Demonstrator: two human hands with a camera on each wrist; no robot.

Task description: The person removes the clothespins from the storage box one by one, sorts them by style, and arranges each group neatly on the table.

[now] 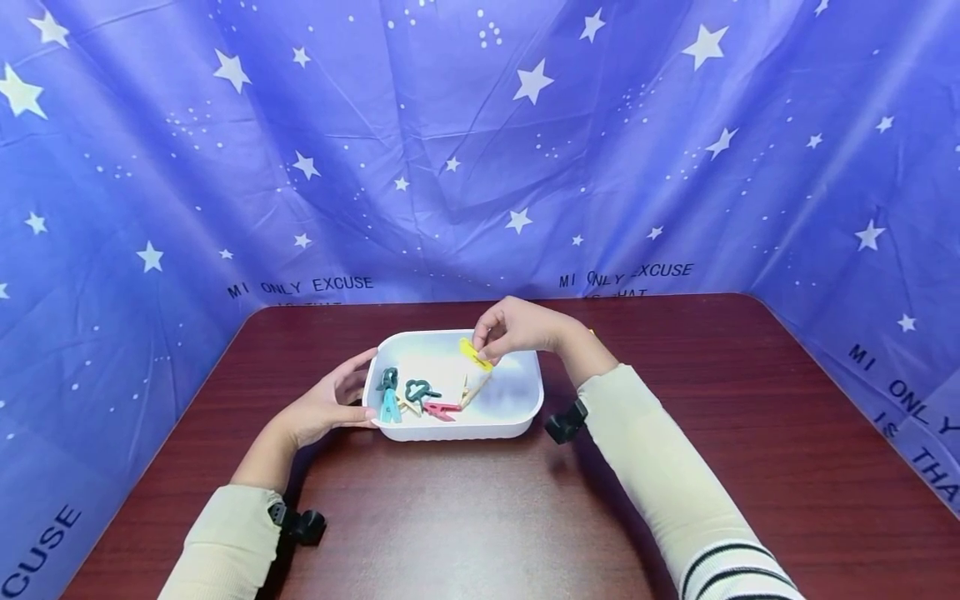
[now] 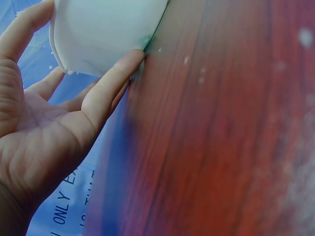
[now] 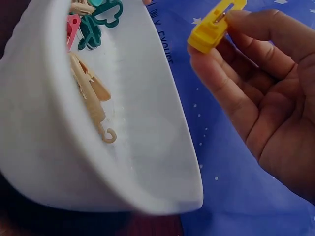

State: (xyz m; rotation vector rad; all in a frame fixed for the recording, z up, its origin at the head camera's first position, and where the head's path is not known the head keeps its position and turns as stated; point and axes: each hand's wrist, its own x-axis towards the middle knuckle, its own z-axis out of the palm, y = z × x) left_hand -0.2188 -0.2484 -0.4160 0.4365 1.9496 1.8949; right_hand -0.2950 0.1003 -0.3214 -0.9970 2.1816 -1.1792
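The yellow clip (image 1: 476, 356) is above the far side of the white tray (image 1: 519, 390). The right hand (image 1: 519, 323) pinches it between thumb and fingertips, the remaining fingers loosely bent; the right-wrist view shows its metal spring (image 3: 220, 17). A light, steady pinch seems best here, since a harder squeeze could twist the clip or make it slip. A high wrist should keep the knuckles off the tray's edge. Whether the clip is on its way down or up, these pictures cannot tell.

Inside, a beige clip (image 3: 91, 96) with a hooked end lies near the middle. Farther left are a pink clip (image 1: 441, 408), a dark green clip (image 3: 89, 33) and a light blue clip (image 1: 391, 407). They crowd together, so an exact count is unsafe; at least 1 more pale piece shows only in part.

The left hand (image 1: 327, 408) is spread wide across the tray's left end, touching it near the 2 corners and holding no clip. Gentle, even pressure there should steady the tray without tipping it. The left-wrist view shows only the outer wall, none of the contents.

Under the tray is a dark red table (image 1: 450, 504). Past the right wrist, a yellow speck (image 1: 592, 332) is too small to identify.
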